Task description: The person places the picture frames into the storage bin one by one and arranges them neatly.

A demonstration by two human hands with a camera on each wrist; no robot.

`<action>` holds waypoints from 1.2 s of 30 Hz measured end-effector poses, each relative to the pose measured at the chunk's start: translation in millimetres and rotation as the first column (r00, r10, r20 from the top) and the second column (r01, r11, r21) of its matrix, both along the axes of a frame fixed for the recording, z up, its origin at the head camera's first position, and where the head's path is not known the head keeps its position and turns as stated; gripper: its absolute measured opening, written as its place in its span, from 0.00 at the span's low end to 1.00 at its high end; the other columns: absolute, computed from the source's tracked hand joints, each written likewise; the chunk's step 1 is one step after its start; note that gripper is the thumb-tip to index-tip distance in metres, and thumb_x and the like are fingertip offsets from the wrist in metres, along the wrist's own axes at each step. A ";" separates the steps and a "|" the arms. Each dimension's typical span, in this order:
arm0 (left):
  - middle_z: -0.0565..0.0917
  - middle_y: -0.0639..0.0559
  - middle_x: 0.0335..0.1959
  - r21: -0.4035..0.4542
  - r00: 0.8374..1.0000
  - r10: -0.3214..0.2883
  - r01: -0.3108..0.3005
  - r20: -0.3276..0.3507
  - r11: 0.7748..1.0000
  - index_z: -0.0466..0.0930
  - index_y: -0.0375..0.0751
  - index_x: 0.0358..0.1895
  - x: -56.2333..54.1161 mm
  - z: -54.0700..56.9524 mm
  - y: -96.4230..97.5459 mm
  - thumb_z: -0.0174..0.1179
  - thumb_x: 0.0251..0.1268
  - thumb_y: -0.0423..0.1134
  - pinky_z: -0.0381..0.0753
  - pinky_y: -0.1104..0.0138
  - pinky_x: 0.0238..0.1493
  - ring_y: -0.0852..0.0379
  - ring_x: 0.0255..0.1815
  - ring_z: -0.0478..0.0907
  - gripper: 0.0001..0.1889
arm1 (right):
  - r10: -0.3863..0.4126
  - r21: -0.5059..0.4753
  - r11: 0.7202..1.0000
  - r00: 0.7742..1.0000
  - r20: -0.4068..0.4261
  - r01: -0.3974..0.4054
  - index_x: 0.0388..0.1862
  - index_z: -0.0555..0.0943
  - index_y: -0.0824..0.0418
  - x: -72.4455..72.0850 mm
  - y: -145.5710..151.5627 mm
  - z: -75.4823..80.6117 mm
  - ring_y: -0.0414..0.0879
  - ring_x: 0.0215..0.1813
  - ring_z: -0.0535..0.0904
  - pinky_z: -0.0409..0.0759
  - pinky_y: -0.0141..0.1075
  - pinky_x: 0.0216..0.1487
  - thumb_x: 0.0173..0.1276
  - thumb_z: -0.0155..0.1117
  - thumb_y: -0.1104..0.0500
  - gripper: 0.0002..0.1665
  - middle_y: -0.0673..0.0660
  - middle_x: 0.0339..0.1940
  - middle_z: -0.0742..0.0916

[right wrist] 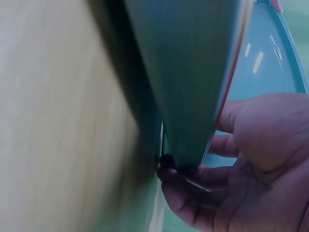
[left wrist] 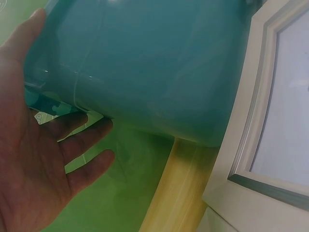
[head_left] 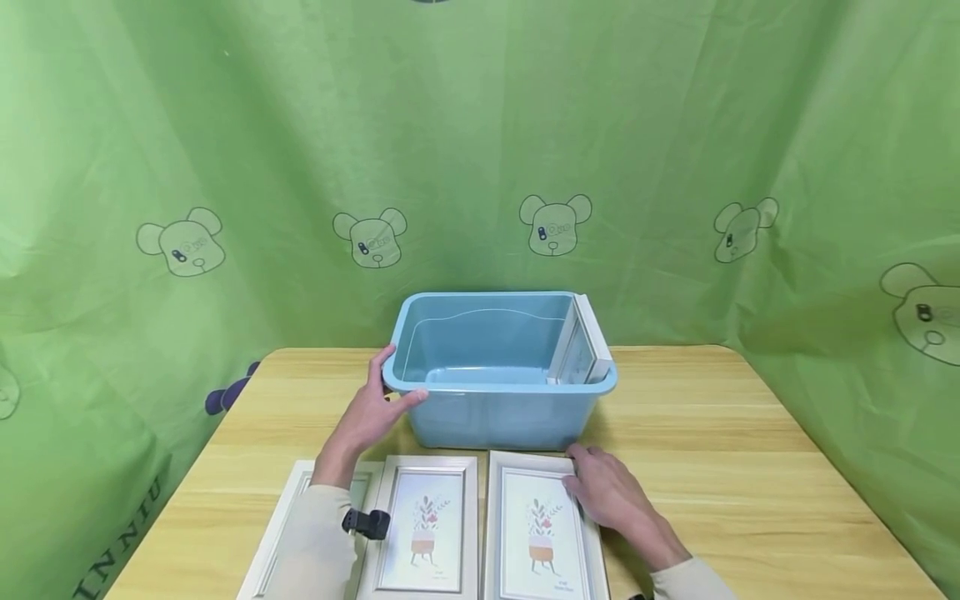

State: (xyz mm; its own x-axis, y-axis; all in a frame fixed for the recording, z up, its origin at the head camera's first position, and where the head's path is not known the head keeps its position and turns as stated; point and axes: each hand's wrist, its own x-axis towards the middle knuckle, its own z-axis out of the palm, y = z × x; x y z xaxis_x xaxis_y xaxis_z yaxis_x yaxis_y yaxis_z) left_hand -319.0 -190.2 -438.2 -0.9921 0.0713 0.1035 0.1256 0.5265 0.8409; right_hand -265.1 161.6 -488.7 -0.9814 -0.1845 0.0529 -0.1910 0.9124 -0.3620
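Note:
A light-blue plastic bin [head_left: 495,417] stands at the back of the table. My left hand [head_left: 375,417] spans its front left corner, thumb on the front rim, fingers against the left side. These fingers [left wrist: 91,169] look straight and spread in the left wrist view. In front of the bin lies a white picture frame [head_left: 491,533] with a potted-flower print. Its upper right edge is held by my right hand [head_left: 607,492]. In the right wrist view the frame's side [right wrist: 183,82] sits between thumb and fingers. Another white picture frame [head_left: 585,333] leans upright inside the bin's right end.
Left of the held frame lies a similar white picture frame [head_left: 470,517]; a further one [head_left: 300,492] is partly hidden by my left forearm. Wooden tabletop [head_left: 750,467] extends to the right. A green curtain [head_left: 480,150] with bear-head drawings hangs behind and at both sides.

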 end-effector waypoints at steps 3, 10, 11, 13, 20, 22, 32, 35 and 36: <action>0.69 0.34 0.69 0.002 1.000 -0.002 0.002 0.005 1.000 0.37 0.71 0.75 0.2 0.1 -0.3 0.63 0.51 0.69 0.61 0.39 0.70 0.39 0.71 0.66 0.53 | -0.012 -0.036 0.999 0.999 0.031 0.013 0.55 0.77 0.60 0.4 1.9 0.6 0.49 0.43 0.80 0.81 0.48 0.44 0.65 0.64 0.57 0.20 0.57 0.42 0.83; 0.69 0.35 0.69 0.013 1.000 0.000 0.000 0.012 1.000 0.38 0.72 0.75 0.2 0.5 -0.5 0.63 0.50 0.69 0.61 0.39 0.70 0.40 0.71 0.67 0.53 | -0.007 -0.136 0.991 0.998 0.061 0.015 0.55 0.78 0.60 -2.3 7.7 2.7 0.53 0.51 0.79 0.79 0.53 0.53 0.64 0.65 0.58 0.20 0.58 0.47 0.82; 0.69 0.35 0.69 0.010 1.000 0.000 0.000 0.012 1.000 0.38 0.72 0.75 0.2 0.6 -0.5 0.63 0.50 0.70 0.61 0.39 0.70 0.40 0.71 0.67 0.53 | -0.006 -0.152 0.988 0.998 0.065 0.016 0.54 0.79 0.60 -2.8 8.3 4.0 0.52 0.51 0.79 0.79 0.53 0.53 0.64 0.65 0.58 0.20 0.58 0.47 0.82; 0.69 0.35 0.69 0.010 1.000 0.000 0.000 0.012 1.000 0.37 0.71 0.75 0.2 0.9 -0.5 0.63 0.50 0.69 0.62 0.39 0.70 0.40 0.70 0.67 0.53 | -0.009 -0.187 0.982 0.997 0.079 0.023 0.53 0.80 0.59 -4.0 9.6 6.7 0.52 0.50 0.79 0.78 0.53 0.54 0.63 0.65 0.58 0.19 0.58 0.47 0.83; 0.69 0.35 0.69 0.009 1.000 -0.001 0.001 0.006 1.000 0.37 0.71 0.76 0.6 1.6 -0.9 0.63 0.51 0.69 0.62 0.39 0.70 0.40 0.70 0.67 0.53 | -0.032 -0.286 0.956 0.992 0.123 0.067 0.50 0.83 0.54 -6.3 12.9 13.1 0.45 0.45 0.78 0.79 0.42 0.47 0.62 0.67 0.58 0.16 0.54 0.45 0.85; 0.69 0.35 0.69 0.012 1.000 -0.002 0.002 0.004 1.000 0.37 0.71 0.76 0.8 1.0 -1.2 0.63 0.51 0.69 0.62 0.39 0.70 0.40 0.70 0.67 0.53 | -0.040 -0.298 0.951 0.990 0.137 0.079 0.50 0.83 0.53 -6.1 13.4 13.2 0.43 0.42 0.77 0.77 0.38 0.43 0.61 0.67 0.58 0.16 0.53 0.44 0.85; 0.69 0.36 0.69 0.017 1.000 -0.003 0.003 0.006 1.000 0.37 0.72 0.75 0.7 -0.3 -1.3 0.63 0.51 0.69 0.61 0.39 0.70 0.41 0.70 0.67 0.53 | 0.023 -0.447 0.893 0.985 0.172 0.058 0.46 0.82 0.51 -5.4 23.6 16.1 0.43 0.41 0.78 0.77 0.35 0.42 0.57 0.71 0.57 0.16 0.52 0.41 0.86; 0.69 0.36 0.69 0.018 1.000 -0.008 0.008 0.009 1.000 0.37 0.72 0.75 0.6 -0.3 -1.6 0.63 0.51 0.69 0.61 0.39 0.70 0.41 0.71 0.67 0.53 | 0.029 -0.467 0.883 0.986 0.165 0.053 0.46 0.83 0.50 -4.9 27.3 16.8 0.43 0.41 0.78 0.77 0.34 0.42 0.55 0.73 0.56 0.18 0.52 0.43 0.86; 0.69 0.36 0.70 0.017 1.000 -0.008 0.008 0.011 1.000 0.37 0.72 0.75 0.6 -0.3 -1.7 0.63 0.51 0.69 0.61 0.39 0.70 0.41 0.71 0.67 0.53 | 0.029 -0.472 0.880 0.986 0.165 0.053 0.46 0.83 0.49 -5.0 28.4 16.9 0.43 0.41 0.78 0.77 0.34 0.42 0.54 0.73 0.56 0.18 0.52 0.43 0.87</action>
